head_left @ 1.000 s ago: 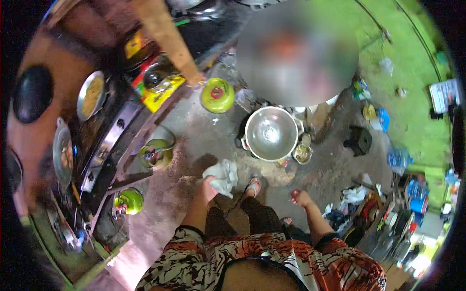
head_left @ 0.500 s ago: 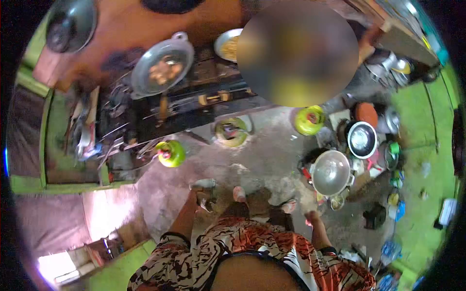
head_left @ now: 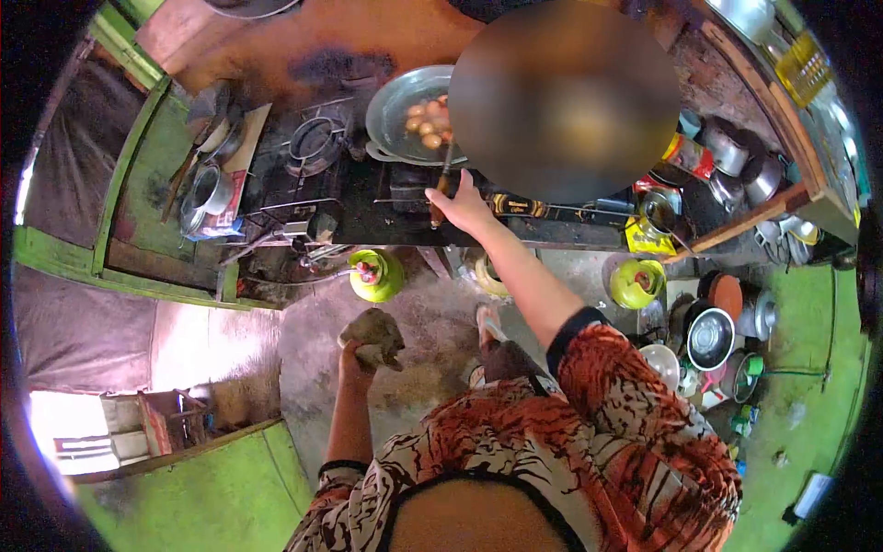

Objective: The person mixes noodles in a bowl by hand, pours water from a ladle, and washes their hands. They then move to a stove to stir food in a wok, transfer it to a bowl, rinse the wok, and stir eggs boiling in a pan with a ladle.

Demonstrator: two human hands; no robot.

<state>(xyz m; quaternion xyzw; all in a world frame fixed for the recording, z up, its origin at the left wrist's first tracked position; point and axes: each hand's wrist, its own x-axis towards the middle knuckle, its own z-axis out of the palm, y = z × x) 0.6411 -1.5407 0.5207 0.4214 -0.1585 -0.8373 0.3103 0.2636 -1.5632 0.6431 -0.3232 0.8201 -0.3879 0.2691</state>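
My right hand stretches over the stove counter, its fingers closed on the wooden handle of a cooking utensil. That handle slants up toward a large metal wok, and the utensil's head cannot be made out. Several brown eggs lie in the wok, whose right side a blurred patch hides. Low at my left, my left hand grips a crumpled grey-brown cloth, held above the floor and apart from the counter.
Left of the wok is a bare burner. Green gas cylinders stand below the counter. Pots and bowls crowd the right floor. A wooden-framed shelf juts in at the upper right, and small pots sit at the left.
I have come closer to the counter. My right hand has risen from my side onto the wooden handle. My left hand still has the cloth, now seen more plainly.
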